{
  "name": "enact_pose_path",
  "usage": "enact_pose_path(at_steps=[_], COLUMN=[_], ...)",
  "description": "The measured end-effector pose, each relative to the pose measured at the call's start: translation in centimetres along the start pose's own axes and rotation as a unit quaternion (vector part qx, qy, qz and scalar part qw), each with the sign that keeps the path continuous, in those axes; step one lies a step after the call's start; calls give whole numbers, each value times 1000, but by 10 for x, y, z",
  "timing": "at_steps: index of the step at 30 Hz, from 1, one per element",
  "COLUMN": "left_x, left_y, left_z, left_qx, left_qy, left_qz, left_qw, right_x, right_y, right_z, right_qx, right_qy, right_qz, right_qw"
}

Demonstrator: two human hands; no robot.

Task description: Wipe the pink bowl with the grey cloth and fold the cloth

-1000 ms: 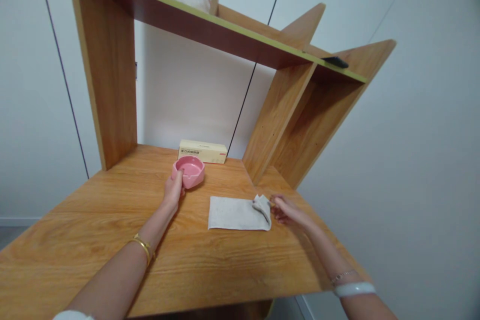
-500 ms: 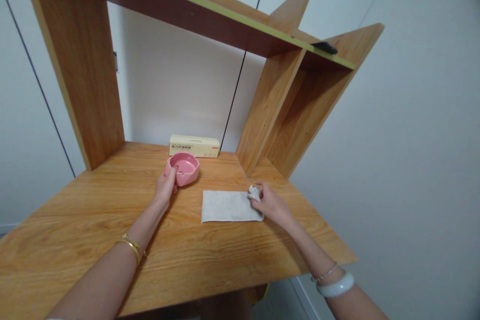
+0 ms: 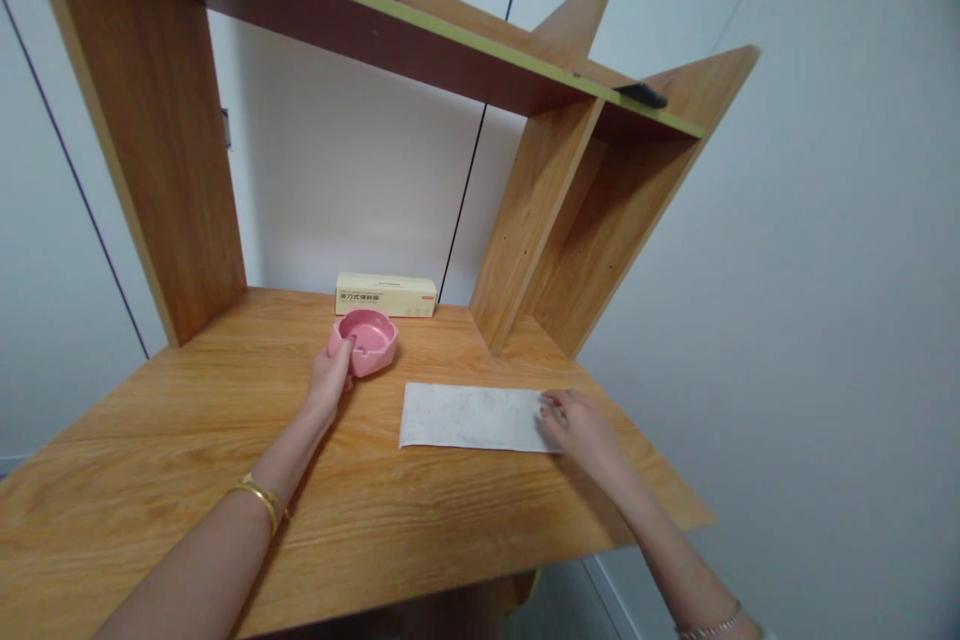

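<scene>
A pink ashtray (image 3: 379, 360) with angular sides and a round hollow is gripped at its near-left side by my left hand (image 3: 330, 378). My thumb lies over its rim and the fingers go underneath. To the right, a greyish-white cloth (image 3: 472, 417) lies flat as a long strip on the desk. My right hand (image 3: 581, 428) is over the strip's right end, fingers bent and slightly apart, touching or just above it. That end is partly hidden beneath the hand.
Behind the ashtray, a cream box (image 3: 386, 296) with printed writing stands against the wall. The wooden desk (image 3: 360, 510) carries a shelf unit with a left side panel (image 3: 161, 140) and a right divider (image 3: 536, 220). A dark flat object (image 3: 641, 95) rests on the upper shelf.
My right hand has moved right and a little toward me. The bunched right end of the cloth is now spread out, making a longer strip. My left hand still holds the ashtray.
</scene>
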State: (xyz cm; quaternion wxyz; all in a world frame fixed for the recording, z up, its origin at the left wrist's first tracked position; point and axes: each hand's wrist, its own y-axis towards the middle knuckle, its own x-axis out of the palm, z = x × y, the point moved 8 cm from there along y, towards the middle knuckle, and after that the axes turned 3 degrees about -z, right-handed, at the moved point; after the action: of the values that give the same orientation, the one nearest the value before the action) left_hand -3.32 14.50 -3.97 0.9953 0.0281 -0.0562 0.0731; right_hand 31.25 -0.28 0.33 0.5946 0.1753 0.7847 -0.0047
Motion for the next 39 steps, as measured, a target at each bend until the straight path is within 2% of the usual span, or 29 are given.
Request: enact_pose_path(at_steps=[3, 5, 8, 11, 14, 16, 18, 21, 26, 29, 33, 36, 39], left_x=[1, 1, 1, 6, 20, 33, 44, 50, 60, 67, 68, 66, 69], left_y=[-4, -4, -2, -4, -11, -16, -20, -20, -23, -30, -34, -33, -38], left_z=[1, 4, 11, 19, 23, 23, 20, 17, 9, 9, 11, 11, 15], left_qx=[-18, -13, 20, 62, 93, 100, 108, 141, 175, 202, 212, 212, 239], left_qy=[32, 55, 83, 87, 74, 76, 88, 138, 278, 346, 385, 400, 396], left_qz=[2, 3, 3, -8, -54, -103, -148, -178, -237, -258, -261, -259, -280], left_qw=[999, 998, 996, 994, 991, 987, 979, 964, 914, 879, 860, 853, 841], right_x=[16, 31, 45, 53, 51, 50, 51, 52, 56, 63, 68, 56, 33], right_y=[9, 19, 38, 55, 68, 75, 82, 93, 108, 110, 108, 109, 106], right_z=[-53, -89, -139, -175, -189, -183, -169, -137, -85, -71, -68, -61, -39], right_qx=[-66, -78, -91, -88, -82, -61, -38, -5, 75, 104, 110, 99, 94], right_qy=[132, 217, 296, 306, 252, 216, 199, 181, 132, 110, 94, 81, 54], right_qz=[-23, -66, -93, -109, -84, -81, -107, -140, -166, -178, -188, -175, -150], right_qw=[989, 971, 946, 942, 961, 971, 974, 973, 974, 972, 972, 976, 983])
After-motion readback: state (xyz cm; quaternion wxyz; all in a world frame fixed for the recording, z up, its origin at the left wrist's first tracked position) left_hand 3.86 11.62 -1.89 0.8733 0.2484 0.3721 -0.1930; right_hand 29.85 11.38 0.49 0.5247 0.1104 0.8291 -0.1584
